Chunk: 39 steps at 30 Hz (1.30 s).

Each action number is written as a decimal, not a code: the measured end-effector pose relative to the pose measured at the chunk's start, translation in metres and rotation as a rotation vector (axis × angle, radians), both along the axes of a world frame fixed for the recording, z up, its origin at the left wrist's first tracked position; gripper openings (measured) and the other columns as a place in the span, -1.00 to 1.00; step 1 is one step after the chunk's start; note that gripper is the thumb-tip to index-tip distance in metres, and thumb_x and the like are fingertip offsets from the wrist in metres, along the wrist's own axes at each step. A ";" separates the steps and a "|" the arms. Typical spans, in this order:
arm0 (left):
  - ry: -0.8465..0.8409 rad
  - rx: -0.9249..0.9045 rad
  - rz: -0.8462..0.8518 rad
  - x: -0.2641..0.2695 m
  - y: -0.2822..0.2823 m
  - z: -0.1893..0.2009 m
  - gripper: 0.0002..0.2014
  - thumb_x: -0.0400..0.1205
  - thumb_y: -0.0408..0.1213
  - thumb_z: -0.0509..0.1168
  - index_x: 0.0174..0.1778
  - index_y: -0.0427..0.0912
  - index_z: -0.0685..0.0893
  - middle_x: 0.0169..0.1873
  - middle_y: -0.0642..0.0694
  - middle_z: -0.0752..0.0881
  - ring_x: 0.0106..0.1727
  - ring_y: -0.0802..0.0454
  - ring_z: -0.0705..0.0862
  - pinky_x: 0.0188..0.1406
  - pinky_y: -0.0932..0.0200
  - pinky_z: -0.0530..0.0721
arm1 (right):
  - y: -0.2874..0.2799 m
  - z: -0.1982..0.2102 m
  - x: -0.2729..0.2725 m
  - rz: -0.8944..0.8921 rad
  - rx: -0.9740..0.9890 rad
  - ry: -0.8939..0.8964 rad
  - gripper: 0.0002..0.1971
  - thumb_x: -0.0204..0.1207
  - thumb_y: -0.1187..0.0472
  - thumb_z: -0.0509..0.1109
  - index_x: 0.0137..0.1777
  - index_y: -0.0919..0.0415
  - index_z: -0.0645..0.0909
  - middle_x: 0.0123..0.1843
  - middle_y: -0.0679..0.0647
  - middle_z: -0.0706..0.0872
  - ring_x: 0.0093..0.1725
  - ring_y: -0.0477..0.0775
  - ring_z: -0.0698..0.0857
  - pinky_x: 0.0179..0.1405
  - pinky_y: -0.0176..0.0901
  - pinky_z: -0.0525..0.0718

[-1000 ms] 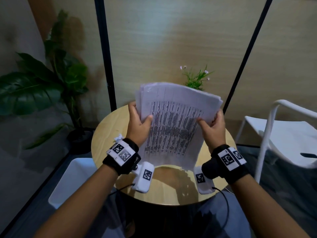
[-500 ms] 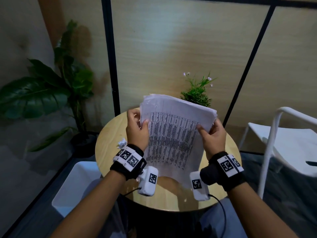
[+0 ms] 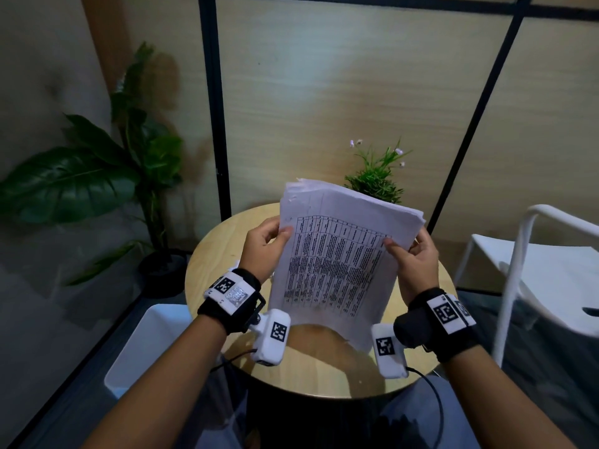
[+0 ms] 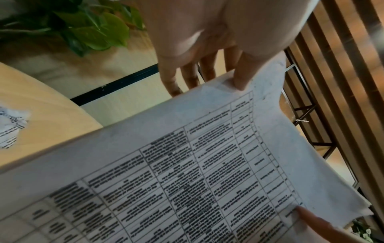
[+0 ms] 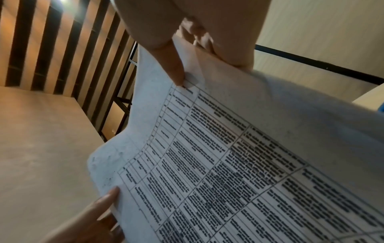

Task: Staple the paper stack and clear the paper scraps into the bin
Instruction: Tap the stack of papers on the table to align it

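Note:
A thick paper stack point(image 3: 337, 254) printed with a table stands nearly upright over the round wooden table point(image 3: 214, 247), its bottom edge near the tabletop. My left hand point(image 3: 264, 246) grips its left edge, thumb on the front page and fingers behind. My right hand point(image 3: 411, 257) grips the right edge the same way. In the left wrist view my left thumb point(image 4: 243, 77) presses the paper stack point(image 4: 187, 172). In the right wrist view my right thumb point(image 5: 176, 69) pinches the paper stack point(image 5: 239, 156). A crumpled paper scrap point(image 4: 10, 126) lies on the table to the left. No stapler is visible.
A white bin point(image 3: 146, 345) stands on the floor at the table's left. A small potted plant point(image 3: 376, 176) sits at the table's back edge behind the stack. A white chair point(image 3: 544, 270) is at the right, a large leafy plant point(image 3: 97, 176) at the left.
Both hands have brought the stack lower and closer to the table, still gripping its side edges. The head view has tilted slightly.

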<state>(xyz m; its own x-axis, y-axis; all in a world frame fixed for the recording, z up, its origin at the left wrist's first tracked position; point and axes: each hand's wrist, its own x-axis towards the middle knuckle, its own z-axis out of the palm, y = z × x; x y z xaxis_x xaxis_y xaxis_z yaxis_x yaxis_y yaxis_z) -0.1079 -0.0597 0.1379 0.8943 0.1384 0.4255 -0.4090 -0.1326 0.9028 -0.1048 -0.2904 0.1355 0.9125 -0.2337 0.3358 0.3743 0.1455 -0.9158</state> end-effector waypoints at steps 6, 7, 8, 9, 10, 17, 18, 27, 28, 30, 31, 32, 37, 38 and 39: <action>0.017 -0.058 0.013 0.004 0.000 -0.007 -0.80 0.65 -0.56 0.20 0.14 -0.41 0.67 0.05 -0.37 0.72 0.05 -0.14 0.67 0.22 -0.38 0.62 | -0.002 -0.006 -0.001 -0.007 -0.068 0.104 -0.47 0.38 0.47 0.49 0.33 0.21 0.46 0.17 0.14 0.65 0.19 0.18 0.62 0.26 0.15 0.63; 0.037 -0.057 0.001 0.002 -0.001 -0.006 -0.76 0.65 -0.58 0.18 0.20 -0.42 0.63 0.09 -0.37 0.70 0.09 -0.22 0.68 0.25 -0.38 0.60 | -0.002 -0.007 0.000 -0.005 -0.077 0.117 -0.48 0.39 0.46 0.49 0.33 0.21 0.47 0.16 0.15 0.65 0.19 0.19 0.62 0.31 0.22 0.60; 0.064 -0.051 -0.027 0.000 -0.003 -0.004 -0.71 0.65 -0.59 0.16 0.28 -0.39 0.59 0.13 -0.38 0.68 0.13 -0.29 0.68 0.28 -0.35 0.60 | 0.000 -0.006 0.000 -0.003 -0.094 0.124 -0.53 0.40 0.46 0.47 0.28 0.18 0.49 0.12 0.13 0.67 0.17 0.20 0.63 0.31 0.27 0.60; 0.084 -0.042 -0.062 -0.001 -0.005 -0.001 -0.67 0.66 -0.60 0.14 0.33 -0.36 0.55 0.15 -0.35 0.68 0.15 -0.30 0.67 0.29 -0.28 0.61 | 0.002 -0.003 0.000 0.001 -0.119 0.120 -0.59 0.42 0.45 0.46 0.20 0.11 0.52 0.07 0.08 0.68 0.16 0.19 0.64 0.30 0.28 0.61; 0.089 -0.035 -0.094 -0.002 -0.007 0.003 -0.64 0.66 -0.61 0.11 0.36 -0.33 0.52 0.13 -0.29 0.68 0.14 -0.25 0.67 0.29 -0.20 0.61 | 0.004 0.001 0.000 0.002 -0.143 0.104 -0.62 0.43 0.44 0.46 0.13 0.03 0.53 0.04 0.04 0.69 0.16 0.20 0.65 0.29 0.28 0.62; 0.064 -0.133 -0.023 0.005 -0.001 0.007 -0.27 0.54 -0.66 0.18 0.43 0.20 0.18 0.21 -0.25 0.46 0.19 -0.20 0.56 0.14 -0.06 0.65 | 0.005 0.012 0.007 -0.038 -0.171 0.059 -0.52 0.35 0.39 0.54 0.20 0.10 0.45 0.13 0.15 0.65 0.23 0.29 0.65 0.22 0.28 0.65; 0.126 -0.121 -0.031 0.004 -0.002 0.001 -0.28 0.57 -0.68 0.15 0.52 0.06 0.13 0.21 -0.22 0.46 0.20 -0.17 0.56 0.11 0.06 0.64 | 0.007 0.006 0.007 -0.038 -0.222 0.093 -0.51 0.34 0.37 0.54 0.21 0.09 0.47 0.18 0.19 0.65 0.23 0.28 0.65 0.25 0.30 0.64; -0.012 -0.061 0.082 0.002 -0.014 0.028 -0.70 0.66 -0.59 0.05 0.19 -0.14 0.26 0.06 -0.06 0.58 -0.01 0.10 0.62 -0.11 0.41 0.60 | 0.023 0.033 0.001 -0.176 -0.286 -0.113 -0.61 0.50 0.45 0.37 0.22 0.06 0.44 0.05 0.02 0.65 0.02 -0.13 0.68 0.01 -0.25 0.70; -0.017 -0.081 0.068 0.000 -0.014 0.027 -0.70 0.66 -0.59 0.05 0.17 -0.11 0.25 0.03 -0.02 0.57 -0.03 0.17 0.62 -0.12 0.46 0.59 | 0.024 0.030 -0.003 -0.180 -0.298 -0.123 -0.60 0.50 0.45 0.35 0.21 0.04 0.40 0.02 -0.06 0.64 -0.03 -0.31 0.67 -0.03 -0.40 0.68; 0.054 -0.090 0.054 -0.003 -0.014 0.009 -0.72 0.67 -0.58 0.06 0.15 -0.13 0.25 0.00 0.00 0.56 -0.05 0.19 0.61 -0.11 0.39 0.57 | 0.026 0.011 -0.011 -0.179 -0.327 -0.078 -0.61 0.51 0.47 0.33 0.23 0.11 0.36 -0.05 -0.17 0.57 -0.13 -0.50 0.62 -0.11 -0.55 0.63; 0.104 -0.080 0.068 -0.003 -0.015 -0.002 -0.74 0.67 -0.57 0.06 0.14 -0.15 0.25 0.00 -0.04 0.56 -0.05 0.10 0.62 -0.06 0.29 0.57 | 0.028 -0.001 -0.014 -0.176 -0.327 -0.033 -0.61 0.51 0.46 0.33 0.26 0.16 0.36 -0.05 -0.17 0.56 -0.12 -0.46 0.62 -0.03 -0.46 0.66; 0.145 -0.062 0.085 -0.003 -0.016 -0.012 -0.76 0.67 -0.57 0.07 0.12 -0.17 0.26 0.01 -0.09 0.56 -0.01 -0.02 0.62 0.01 0.20 0.56 | 0.030 -0.011 -0.016 -0.170 -0.317 0.028 -0.60 0.52 0.45 0.33 0.30 0.19 0.36 -0.03 -0.15 0.58 -0.05 -0.33 0.64 0.11 -0.26 0.69; 0.143 -0.029 0.107 0.009 -0.020 -0.003 -0.79 0.68 -0.53 0.05 0.10 -0.15 0.24 -0.01 -0.06 0.55 -0.13 0.14 0.60 -0.20 0.40 0.60 | 0.036 0.000 -0.005 -0.192 -0.262 0.077 -0.60 0.51 0.52 0.26 0.27 0.15 0.44 0.08 0.07 0.60 0.07 0.05 0.60 0.14 0.07 0.66; 0.125 -0.046 0.098 0.011 -0.020 0.005 -0.78 0.68 -0.56 0.05 0.08 -0.18 0.22 -0.07 -0.03 0.55 -0.20 0.23 0.57 -0.34 0.52 0.59 | 0.035 0.006 -0.002 -0.195 -0.251 0.054 -0.60 0.50 0.51 0.27 0.26 0.13 0.42 0.08 0.08 0.60 0.06 0.06 0.61 0.08 0.03 0.66; 0.109 -0.062 0.088 0.012 -0.019 0.009 -0.77 0.66 -0.59 0.05 0.07 -0.20 0.19 -0.12 0.00 0.54 -0.24 0.26 0.54 -0.43 0.57 0.56 | 0.033 0.010 0.000 -0.185 -0.243 0.039 -0.60 0.50 0.50 0.28 0.22 0.08 0.39 0.07 0.09 0.60 0.04 0.05 0.62 0.03 0.00 0.66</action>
